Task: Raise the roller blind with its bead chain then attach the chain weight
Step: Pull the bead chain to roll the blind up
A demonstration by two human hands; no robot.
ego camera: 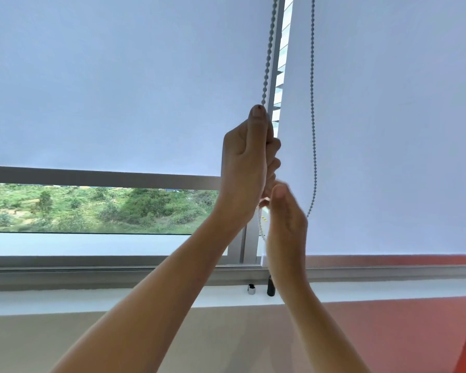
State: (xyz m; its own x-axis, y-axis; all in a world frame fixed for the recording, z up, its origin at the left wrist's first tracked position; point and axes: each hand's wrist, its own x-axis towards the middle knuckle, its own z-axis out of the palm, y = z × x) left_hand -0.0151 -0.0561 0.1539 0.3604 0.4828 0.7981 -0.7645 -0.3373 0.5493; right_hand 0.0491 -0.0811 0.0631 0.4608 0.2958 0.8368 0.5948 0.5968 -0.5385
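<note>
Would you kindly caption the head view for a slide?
Left hand grips the bead chain beside the partly raised roller blind; blurred right hand below.

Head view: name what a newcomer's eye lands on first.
Centre frame, the left hand grips the bead chain high up, with the blurred right hand just below it. Left of them, the roller blind hangs partly raised, showing green hillside under its bottom edge.
</note>
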